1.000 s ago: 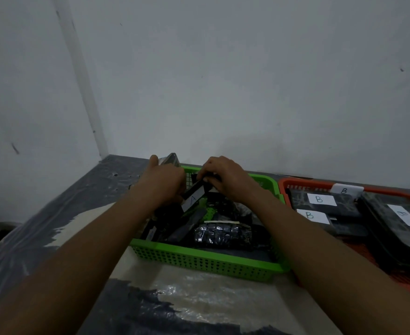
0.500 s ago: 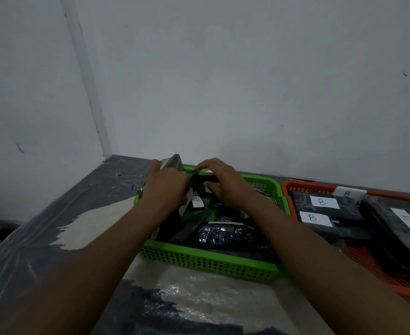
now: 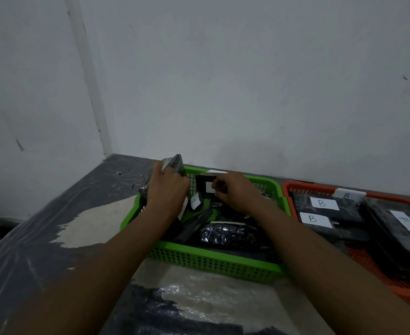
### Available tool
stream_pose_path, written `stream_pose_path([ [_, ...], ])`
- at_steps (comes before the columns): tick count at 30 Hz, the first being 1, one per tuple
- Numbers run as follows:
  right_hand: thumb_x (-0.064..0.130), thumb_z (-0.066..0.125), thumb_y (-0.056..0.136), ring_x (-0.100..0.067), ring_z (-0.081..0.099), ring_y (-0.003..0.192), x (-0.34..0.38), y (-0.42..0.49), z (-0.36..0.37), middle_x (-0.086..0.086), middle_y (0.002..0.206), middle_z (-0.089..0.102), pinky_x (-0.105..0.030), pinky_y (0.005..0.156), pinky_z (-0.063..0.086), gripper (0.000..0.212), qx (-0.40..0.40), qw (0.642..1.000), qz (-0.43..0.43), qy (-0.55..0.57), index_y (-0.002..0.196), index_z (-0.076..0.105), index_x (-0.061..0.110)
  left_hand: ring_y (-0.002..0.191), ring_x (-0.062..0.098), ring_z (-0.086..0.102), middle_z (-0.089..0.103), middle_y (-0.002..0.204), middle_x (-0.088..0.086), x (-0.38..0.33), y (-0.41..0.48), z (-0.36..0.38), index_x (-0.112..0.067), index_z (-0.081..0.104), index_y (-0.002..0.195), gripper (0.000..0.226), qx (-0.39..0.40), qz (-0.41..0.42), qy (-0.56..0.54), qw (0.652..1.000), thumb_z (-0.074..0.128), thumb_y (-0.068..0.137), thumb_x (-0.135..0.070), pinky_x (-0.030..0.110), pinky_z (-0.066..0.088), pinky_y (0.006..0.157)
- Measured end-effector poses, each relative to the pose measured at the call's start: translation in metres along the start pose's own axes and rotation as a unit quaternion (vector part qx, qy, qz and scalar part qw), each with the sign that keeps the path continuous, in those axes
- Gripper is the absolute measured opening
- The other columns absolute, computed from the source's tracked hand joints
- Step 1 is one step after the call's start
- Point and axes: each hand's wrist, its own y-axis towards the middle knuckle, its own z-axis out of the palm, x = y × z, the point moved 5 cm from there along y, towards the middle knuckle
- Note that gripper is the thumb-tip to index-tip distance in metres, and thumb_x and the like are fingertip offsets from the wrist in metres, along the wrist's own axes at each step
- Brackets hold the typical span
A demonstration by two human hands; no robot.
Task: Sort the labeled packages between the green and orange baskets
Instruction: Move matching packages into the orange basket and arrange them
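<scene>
at nine o'clock of the view, one grey plastic-covered surface [image 3: 54,213] runs back to the wall [image 3: 247,81]. the left grip [image 3: 167,192] is clenched round one shiny wrapped package [image 3: 175,164], held upright over the eleven o'clock corner of the one green basket [image 3: 213,264]. inside that basket lie several dark packages, too tangled to count. one bubble-wrapped package [image 3: 225,235] lies toward its six o'clock wall, and one small white tag [image 3: 195,201] shows just beside the left grip. the right grip [image 3: 237,192], toward the basket's twelve o'clock, pinches one black package [image 3: 202,186] with a white label. this package stands on edge between the two grips. at three o'clock, just beside the green basket, sits one orange basket [image 3: 373,267]. four white labels [image 3: 321,203] show on its dark contents: three read b, the fourth is too blurred to read.
</scene>
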Motion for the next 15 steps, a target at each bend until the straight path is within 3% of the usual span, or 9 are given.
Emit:
stream_pose_path([
  [4, 0.018, 0.075, 0.086, -0.021, 0.068, 0.098, -0.005, 0.001, 0.003, -0.007, 0.109, 0.073, -0.026, 0.081, 0.049, 0.025, 0.023, 0.999, 0.007, -0.031, 0.11, 0.073, 0.011, 0.109, 0.023, 0.059, 0.07, 0.089, -0.003, 0.003, -0.001, 0.002, -0.026, 0.067, 0.088, 0.007, -0.003, 0.024, 0.0, 1.0, 0.072, 0.083, -0.025, 0.049, 0.021, 0.111],
  [7, 0.022, 0.074, 0.087, -0.019, 0.068, 0.094, -0.005, 0.003, 0.005, -0.007, 0.108, 0.074, -0.025, 0.079, 0.05, 0.025, 0.02, 1.0, 0.009, -0.011, 0.11, 0.072, 0.011, 0.112, 0.024, 0.056, 0.071, 0.097, -0.002, 0.005, -0.005, 0.003, -0.026, 0.069, 0.093, 0.015, -0.02, 0.059, -0.021, 0.998, 0.067, 0.086, -0.039, 0.049, 0.022, 0.106],
  [10, 0.026, 0.074, 0.088, -0.018, 0.068, 0.095, 0.002, 0.012, 0.011, -0.005, 0.112, 0.073, -0.025, 0.08, 0.05, 0.029, 0.038, 0.999, 0.004, 0.004, 0.115, 0.071, 0.014, 0.113, 0.028, 0.055, 0.068, 0.114, 0.0, 0.013, -0.016, -0.001, -0.023, 0.071, 0.098, 0.02, -0.123, 0.072, -0.064, 0.988, 0.071, 0.084, -0.037, 0.044, 0.033, 0.094],
  [12, 0.03, 0.076, 0.087, -0.019, 0.067, 0.103, 0.009, 0.02, 0.018, -0.004, 0.122, 0.07, -0.024, 0.083, 0.047, 0.037, 0.084, 0.996, -0.003, -0.017, 0.121, 0.07, 0.016, 0.124, 0.034, 0.052, 0.06, 0.133, 0.009, 0.024, -0.025, -0.001, -0.018, 0.07, 0.111, 0.037, -0.179, 0.031, -0.116, 0.976, 0.078, 0.078, -0.034, 0.047, 0.04, 0.097],
  [15, 0.034, 0.079, 0.084, -0.023, 0.063, 0.117, 0.014, 0.029, 0.029, -0.004, 0.135, 0.064, -0.029, 0.095, 0.047, 0.053, 0.146, 0.988, 0.001, -0.056, 0.131, 0.066, 0.014, 0.14, 0.036, 0.038, 0.041, 0.152, 0.014, 0.033, -0.033, 0.012, -0.014, 0.048, 0.143, 0.069, -0.132, -0.037, -0.199, 0.97, 0.07, 0.084, -0.043, 0.05, 0.036, 0.11],
])
